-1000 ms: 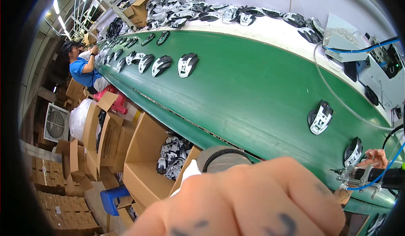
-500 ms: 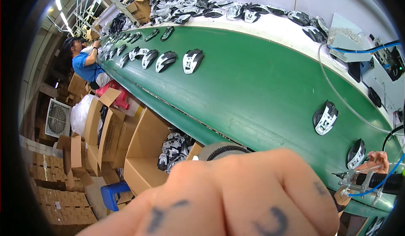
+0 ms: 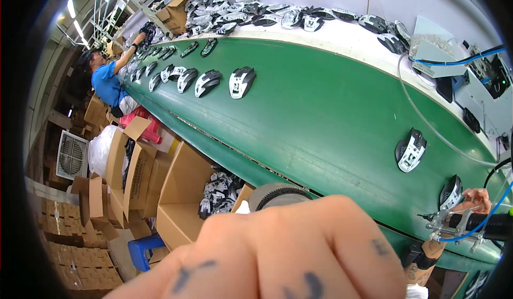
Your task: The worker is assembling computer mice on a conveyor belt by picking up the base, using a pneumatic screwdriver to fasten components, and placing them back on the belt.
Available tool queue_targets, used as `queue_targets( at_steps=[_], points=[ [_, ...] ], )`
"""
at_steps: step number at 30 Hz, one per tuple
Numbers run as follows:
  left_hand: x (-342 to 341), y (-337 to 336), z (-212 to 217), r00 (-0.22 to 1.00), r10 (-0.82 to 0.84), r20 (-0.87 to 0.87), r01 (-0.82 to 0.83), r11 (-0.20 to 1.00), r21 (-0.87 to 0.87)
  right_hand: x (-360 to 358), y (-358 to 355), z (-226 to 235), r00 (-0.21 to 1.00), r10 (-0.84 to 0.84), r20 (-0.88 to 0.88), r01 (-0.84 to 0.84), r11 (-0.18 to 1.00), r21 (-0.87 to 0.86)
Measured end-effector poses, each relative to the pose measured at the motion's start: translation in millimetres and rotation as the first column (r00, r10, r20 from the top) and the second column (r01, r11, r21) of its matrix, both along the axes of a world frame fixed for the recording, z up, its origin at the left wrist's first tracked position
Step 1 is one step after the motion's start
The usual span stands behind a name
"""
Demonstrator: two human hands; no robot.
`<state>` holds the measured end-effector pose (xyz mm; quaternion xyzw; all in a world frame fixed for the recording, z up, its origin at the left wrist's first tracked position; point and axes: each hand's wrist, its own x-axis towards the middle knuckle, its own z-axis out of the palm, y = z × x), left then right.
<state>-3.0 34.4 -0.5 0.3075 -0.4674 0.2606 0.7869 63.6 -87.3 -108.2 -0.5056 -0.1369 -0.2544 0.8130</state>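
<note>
Foreground hand [image 3: 267, 251] curled at the knuckles; cannot tell if grasping. Second hand [image 3: 477, 198] near black power screwdriver [image 3: 486, 225], hold unclear. Computer-mouse shells [image 3: 411, 150] on green belt [image 3: 320, 112].

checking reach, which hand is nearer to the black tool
Right. The right hand is just beyond the black tool; the left hand is well left of it, close to the camera.

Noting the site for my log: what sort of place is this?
Most likely a factory assembly line: a long green conveyor belt carries black-and-white mouse-shaped shells, a large open carton holds similar parts, and a co-worker is beside the belt.
</note>
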Motion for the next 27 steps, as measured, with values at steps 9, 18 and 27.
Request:
queue_targets(
  at_steps=[9, 18, 27],
  points=[
    [-6.1, 7.5, -5.3, 0.998, 0.045, -0.038, -0.046, 0.999, -0.013, -5.4, 51.9, 11.9, 0.998, -0.01, -0.065, 0.01, 1.0, -0.004],
    [6.5, -4.9, 5.6, 1.0, 0.013, 0.018, -0.013, 1.0, 0.015, -1.9, -175.1, -48.5, 0.995, -0.096, -0.04, 0.097, 0.995, 0.037],
    [21.3, -5.7, 8.4, 1.0, -0.004, -0.002, 0.004, 1.0, -0.01, -11.8, -300.2, -77.0, 0.982, -0.167, -0.085, 0.169, 0.985, 0.017]
  ],
)
